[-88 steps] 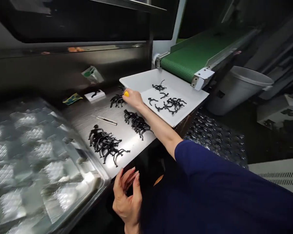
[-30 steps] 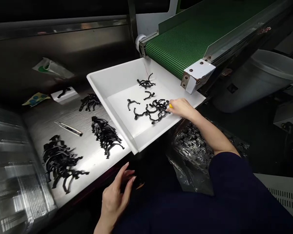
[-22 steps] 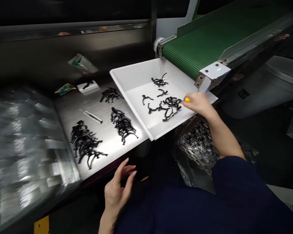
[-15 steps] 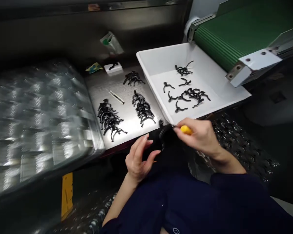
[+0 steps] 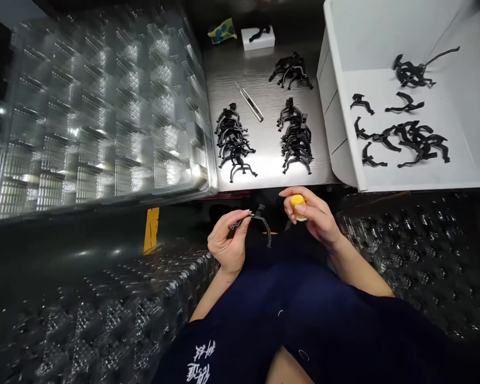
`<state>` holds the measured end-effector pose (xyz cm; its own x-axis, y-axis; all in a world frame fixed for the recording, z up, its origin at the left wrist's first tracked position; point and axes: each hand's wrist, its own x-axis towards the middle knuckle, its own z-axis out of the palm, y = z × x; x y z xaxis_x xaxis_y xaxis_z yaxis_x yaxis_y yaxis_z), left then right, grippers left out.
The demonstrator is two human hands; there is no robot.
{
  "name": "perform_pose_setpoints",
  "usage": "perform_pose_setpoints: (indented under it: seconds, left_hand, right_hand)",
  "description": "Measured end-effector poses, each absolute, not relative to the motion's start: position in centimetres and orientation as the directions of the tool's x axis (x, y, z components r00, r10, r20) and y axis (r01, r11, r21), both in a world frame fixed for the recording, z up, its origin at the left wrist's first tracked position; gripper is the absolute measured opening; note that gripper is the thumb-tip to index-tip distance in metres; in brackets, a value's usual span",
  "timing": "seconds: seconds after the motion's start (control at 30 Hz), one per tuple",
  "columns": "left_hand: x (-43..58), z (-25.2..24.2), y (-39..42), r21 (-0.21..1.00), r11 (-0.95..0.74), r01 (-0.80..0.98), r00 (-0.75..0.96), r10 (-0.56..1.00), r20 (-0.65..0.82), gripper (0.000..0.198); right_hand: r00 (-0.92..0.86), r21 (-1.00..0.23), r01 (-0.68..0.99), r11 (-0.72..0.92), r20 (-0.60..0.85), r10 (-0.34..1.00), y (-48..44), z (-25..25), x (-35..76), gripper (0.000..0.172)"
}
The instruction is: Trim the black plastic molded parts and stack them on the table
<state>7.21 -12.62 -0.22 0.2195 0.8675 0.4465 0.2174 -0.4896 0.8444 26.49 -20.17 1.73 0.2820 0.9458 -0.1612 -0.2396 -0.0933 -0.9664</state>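
My left hand (image 5: 229, 242) pinches a thin black forked plastic part (image 5: 264, 220) between thumb and fingertips, in front of the work surface's near edge. One curved arm of the part points down to the right; another lies along my fingers. To the right, my right hand (image 5: 314, 216) is closed around a small tool with a yellow handle (image 5: 298, 200); its working end is hidden. The hands are apart. Beyond them, similar black parts stand in a left row (image 5: 234, 141) and a right row (image 5: 296, 141) on the metal surface (image 5: 264, 165), with a looser pile (image 5: 291, 70) behind.
A white bin (image 5: 346, 122) holding more black parts stands at the right. Stacked clear plastic trays (image 5: 104, 117) fill the left side. A slim pen-like tool (image 5: 249, 102), a white block (image 5: 258, 39) and a patterned packet (image 5: 222, 31) lie on the metal surface.
My view has swung right and down. The black part, earlier at my right fingertips beside my open left hand, is now pinched in my left hand. My right hand has drawn apart with the yellow-handled tool.
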Motion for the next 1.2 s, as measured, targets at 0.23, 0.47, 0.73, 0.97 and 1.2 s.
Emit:
perform_pose_setpoints:
  seconds: [0.23, 0.47, 0.73, 0.97, 1.2]
  left_hand:
    - [6.6, -0.2, -13.1, 0.885, -0.447, 0.128, 0.236, 0.881, 0.411, 0.008]
    - [6.7, 0.8, -12.9, 0.832, -0.535, 0.147, 0.318, 0.822, 0.472, 0.014]
    - [7.0, 0.9, -12.8, 0.822, -0.548, 0.156, 0.337, 0.812, 0.477, 0.013]
    - [7.2, 1.0, -12.5, 0.632, -0.753, 0.184, 0.451, 0.636, 0.626, 0.019]
    - [7.0, 0.6, -12.2, 0.448, -0.883, 0.140, 0.575, 0.441, 0.689, 0.031]
  right_hand:
    - [0.351, -0.937, -0.344, -0.059, -0.186, 0.917, -18.1, 0.3, 25.3, 0.044]
    - [0.477, -0.970, -0.191, 0.151, 0.043, 0.878, -18.5, -0.6, 24.8, 0.040]
    - [0.424, -0.945, 0.141, 0.295, 0.327, 0.844, -19.2, 0.6, 23.8, 0.030]
    - [0.273, -0.739, 0.606, 0.295, 0.541, 0.796, -19.0, 0.9, 25.3, 0.031]
    - [0.173, -0.681, 0.672, 0.289, 0.525, 0.833, -18.9, 1.3, 26.2, 0.026]
